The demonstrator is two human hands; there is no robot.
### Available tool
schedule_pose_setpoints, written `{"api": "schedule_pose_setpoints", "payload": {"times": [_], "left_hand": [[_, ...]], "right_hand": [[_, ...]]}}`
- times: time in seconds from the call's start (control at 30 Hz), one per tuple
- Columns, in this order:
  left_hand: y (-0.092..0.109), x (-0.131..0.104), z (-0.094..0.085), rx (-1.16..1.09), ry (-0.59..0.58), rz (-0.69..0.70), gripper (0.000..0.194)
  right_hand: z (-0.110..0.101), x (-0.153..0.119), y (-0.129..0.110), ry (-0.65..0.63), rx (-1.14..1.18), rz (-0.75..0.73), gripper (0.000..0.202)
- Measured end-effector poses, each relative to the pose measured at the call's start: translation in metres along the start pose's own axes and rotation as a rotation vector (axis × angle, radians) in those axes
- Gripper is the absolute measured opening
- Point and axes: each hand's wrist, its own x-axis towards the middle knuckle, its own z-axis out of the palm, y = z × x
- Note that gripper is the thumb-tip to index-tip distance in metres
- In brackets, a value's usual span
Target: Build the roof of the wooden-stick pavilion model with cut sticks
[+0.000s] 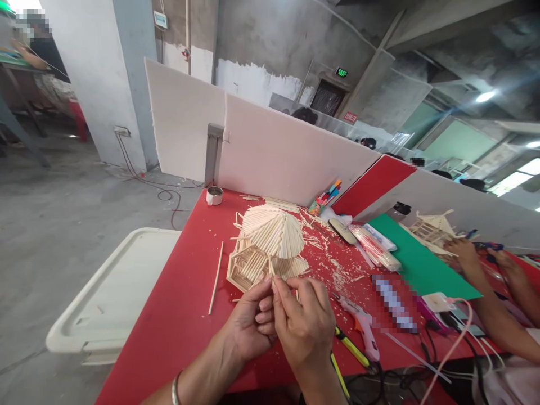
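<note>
A small pavilion model (273,230) built of thin wooden sticks stands on the red tabletop, with a conical stick roof over a hexagonal, railed base. At its near side, my left hand (253,315) and my right hand (304,318) meet, fingers closed in a pinch. Between the fingertips a short wooden stick (271,267) shows, pointing up toward the roof's edge; whether it is joined to the model I cannot tell. One long loose stick (216,278) lies left of the model. To the right of my right hand lies a pink-and-orange hot glue gun (363,326).
Yellow-and-black pliers (352,346) lie near the right hand. Behind the model are loose sticks, scraps, a marker cup (318,205) and a round tin (215,195). A white bin lid (122,287) is left of the table (169,315). At right, a co-worker's hands (468,259) handle another stick model.
</note>
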Motion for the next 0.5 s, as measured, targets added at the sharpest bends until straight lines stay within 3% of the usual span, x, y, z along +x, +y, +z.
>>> {"api": "schedule_pose_setpoints", "payload": {"times": [0.5], "left_hand": [[0.0016,0.0049,-0.0078,0.038,-0.109,-0.039,0.048]], "right_hand": [[0.0011,-0.0017,0.0015,0.012,0.014,-0.010,0.018]]}}
